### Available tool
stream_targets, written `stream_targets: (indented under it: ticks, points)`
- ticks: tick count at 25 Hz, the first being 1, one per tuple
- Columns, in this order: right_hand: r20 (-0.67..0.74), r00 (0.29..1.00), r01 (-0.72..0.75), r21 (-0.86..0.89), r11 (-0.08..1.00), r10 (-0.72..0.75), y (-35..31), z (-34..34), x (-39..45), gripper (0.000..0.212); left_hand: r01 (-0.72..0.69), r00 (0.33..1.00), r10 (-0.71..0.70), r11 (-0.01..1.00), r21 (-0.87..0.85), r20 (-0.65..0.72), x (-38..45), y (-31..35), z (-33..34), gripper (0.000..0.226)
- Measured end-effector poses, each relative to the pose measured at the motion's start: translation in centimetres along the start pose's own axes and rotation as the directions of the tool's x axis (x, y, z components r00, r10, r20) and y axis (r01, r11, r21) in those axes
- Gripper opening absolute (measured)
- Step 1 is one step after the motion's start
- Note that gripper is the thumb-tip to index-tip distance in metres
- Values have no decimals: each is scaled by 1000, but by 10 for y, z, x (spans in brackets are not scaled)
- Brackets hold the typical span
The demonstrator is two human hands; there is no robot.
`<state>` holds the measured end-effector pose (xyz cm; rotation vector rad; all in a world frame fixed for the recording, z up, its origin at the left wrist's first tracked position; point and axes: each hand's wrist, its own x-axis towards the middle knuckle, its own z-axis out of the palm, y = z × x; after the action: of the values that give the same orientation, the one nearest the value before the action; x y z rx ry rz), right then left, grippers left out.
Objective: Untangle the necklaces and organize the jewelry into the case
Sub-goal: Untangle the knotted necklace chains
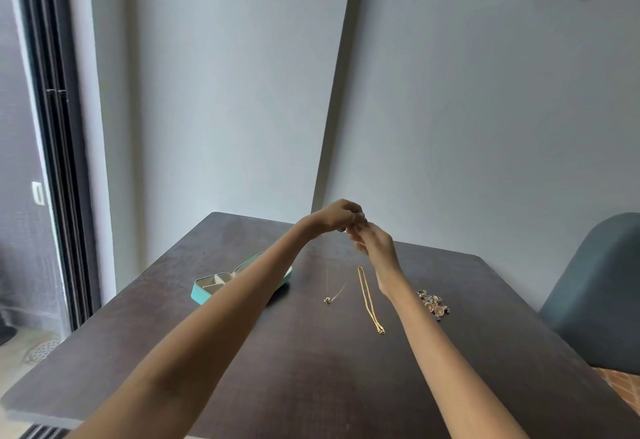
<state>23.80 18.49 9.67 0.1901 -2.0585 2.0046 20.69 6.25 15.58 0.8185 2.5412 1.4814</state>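
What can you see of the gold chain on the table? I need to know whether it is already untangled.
The gold chain lies flat on the dark table, doubled into one long narrow loop with its two strands side by side. It looks like fine yellow metal links. The far end is a tight bend; the near end closes in a small clasp-like bit. No knots show. Nothing touches it: the right hand is raised above its far end.

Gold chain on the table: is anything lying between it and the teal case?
Yes. The thin pendant necklace lies between the gold chain and the open teal case, and the left forearm crosses above that path.
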Motion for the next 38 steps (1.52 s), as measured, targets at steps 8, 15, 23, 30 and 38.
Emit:
stream_targets:
  ticks: [8,15,23,30,38]
  points:
    - [84,996,-40,-8,999,41,-2,-12,-6,10,-104,986,109,993,48,-123,-4,3,-4,22]
    - [244,931,-256,-98,962,273,29,-13,-26,11,-102,976,101,995,5,-194,-10,2,-8,25]
    - [413,787,-356,-302,884,459,50,-18,-60,9,-92,981,72,990,-108,-182,-31,-12,-2,30]
    - [421,736,-414,-340,844,531,64,-20,-69,7,13,993,-20,998,-63,-115,-29,-40,12,28]
    - [300,781,-395,-443,805,548,65,-23,-46,5,149,985,-141,986,70,-101,1,-89,31,26]
